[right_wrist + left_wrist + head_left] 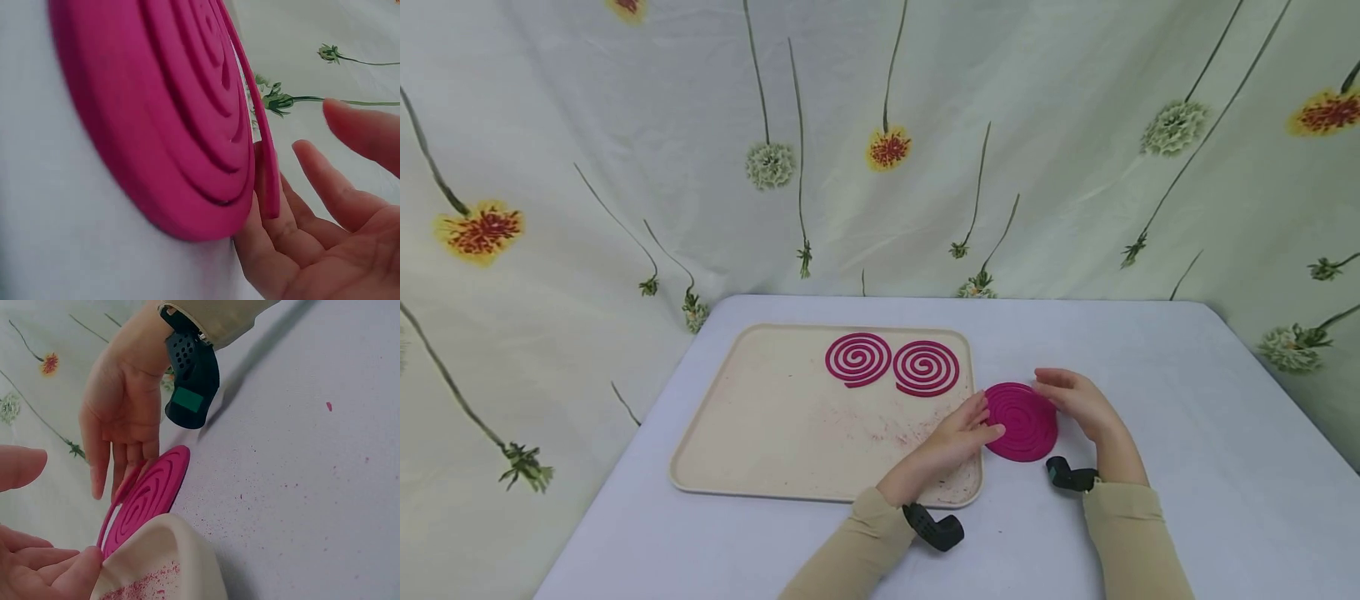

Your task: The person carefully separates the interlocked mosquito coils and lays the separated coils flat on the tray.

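A magenta mosquito coil disc (1021,422), its spiral turns packed close together, lies on the table just right of the tray. My left hand (951,433) is at its left edge; in the left wrist view a fingertip (94,557) meets the raised outer strand (107,522), thumb apart. On the other side is my right hand (1078,402). In the right wrist view its fingers (265,244) lie against the lifted strand's end (270,187), thumb held away. Two separated coils, one (858,360) left of the other (926,367), lie on the tray.
The beige rimmed tray (760,417) fills the left of the white-covered table (1195,400), pink crumbs (887,429) scattered on it. More crumbs (329,407) dot the tablecloth. A flower-printed cloth (1060,167) hangs behind. Each wrist wears a black camera mount (934,528).
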`<state>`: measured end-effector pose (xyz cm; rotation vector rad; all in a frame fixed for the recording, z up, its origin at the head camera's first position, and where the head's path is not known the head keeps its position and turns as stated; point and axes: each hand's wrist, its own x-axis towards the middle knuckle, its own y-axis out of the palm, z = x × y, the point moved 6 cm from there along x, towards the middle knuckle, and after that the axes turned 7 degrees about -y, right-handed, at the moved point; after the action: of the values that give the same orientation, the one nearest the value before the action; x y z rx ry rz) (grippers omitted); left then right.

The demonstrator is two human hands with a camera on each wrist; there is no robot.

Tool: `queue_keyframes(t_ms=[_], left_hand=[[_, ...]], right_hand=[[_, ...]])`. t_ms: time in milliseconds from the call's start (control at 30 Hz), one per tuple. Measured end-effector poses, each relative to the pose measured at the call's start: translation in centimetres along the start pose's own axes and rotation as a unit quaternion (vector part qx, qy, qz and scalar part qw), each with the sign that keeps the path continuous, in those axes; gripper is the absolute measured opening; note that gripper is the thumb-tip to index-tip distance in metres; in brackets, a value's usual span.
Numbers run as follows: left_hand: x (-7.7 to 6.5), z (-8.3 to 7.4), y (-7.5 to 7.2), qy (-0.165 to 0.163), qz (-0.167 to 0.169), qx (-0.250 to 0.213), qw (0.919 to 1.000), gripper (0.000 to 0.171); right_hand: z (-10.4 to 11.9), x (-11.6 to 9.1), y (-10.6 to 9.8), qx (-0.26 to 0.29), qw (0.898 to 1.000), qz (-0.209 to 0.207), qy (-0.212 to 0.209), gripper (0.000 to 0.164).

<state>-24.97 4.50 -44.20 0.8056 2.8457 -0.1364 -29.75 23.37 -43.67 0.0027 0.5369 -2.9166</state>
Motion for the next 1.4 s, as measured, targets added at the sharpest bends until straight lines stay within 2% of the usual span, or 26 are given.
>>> queue_keyframes(t_ms=[100,300,400,567,700,967,1067,1133,1267,1333,1400], left_hand=[[0.1,0.1,0.0,0.005,-0.003,0.000,1.0000,0.068],[0.3,0.2,-0.3,0.015,-0.019,0.008,0.9997,0.064],[0.2,0.0,-0.6,0.038,-0.047,0.014,0.9980,0.057],[-0.1,-0.5,-1.3,0.074,-0.109,0.021,0.9911,0.038],[-0.2,-0.9,-2.0,0.087,-0.133,0.011,0.9872,0.028],[-0.4,-1.8,-3.1,0.077,-0.124,0.010,0.9893,0.023],[-1.0,-2.9,-3.4,0.077,-0.126,-0.004,0.9890,0.021],[-1.7,-3.9,-3.6,0.091,-0.131,-0.011,0.9871,0.019],[-2.5,-5.2,-4.3,0.114,-0.142,-0.021,0.9831,0.020],[-2.4,-5.2,-4.9,0.126,-0.145,-0.026,0.9810,0.021],[-2.1,-5.1,-5.5,0.137,-0.146,-0.028,0.9793,0.022]], right_hand=[[-0.1,0.0,0.0,-0.004,1.000,0.002,-0.005,0.053],[-0.4,-0.1,0.0,-0.003,1.000,0.010,0.013,0.054],[-0.2,-0.4,-0.3,0.015,1.000,0.004,0.015,0.054],[0.6,-0.8,-1.2,0.082,0.996,-0.016,0.014,0.056],[1.6,-1.1,-1.8,0.114,0.993,-0.036,0.014,0.059],[4.0,-1.4,-1.9,0.200,0.978,-0.060,-0.018,0.062],[4.8,-1.4,-1.5,0.236,0.969,-0.065,-0.032,0.065],[5.2,-1.5,-1.2,0.258,0.963,-0.068,-0.038,0.064],[6.1,-1.7,-0.8,0.282,0.956,-0.067,-0.054,0.054],[6.5,-1.8,-0.5,0.279,0.956,-0.063,-0.059,0.041],[7.0,-2.0,-0.1,0.254,0.963,-0.062,-0.061,0.030]])
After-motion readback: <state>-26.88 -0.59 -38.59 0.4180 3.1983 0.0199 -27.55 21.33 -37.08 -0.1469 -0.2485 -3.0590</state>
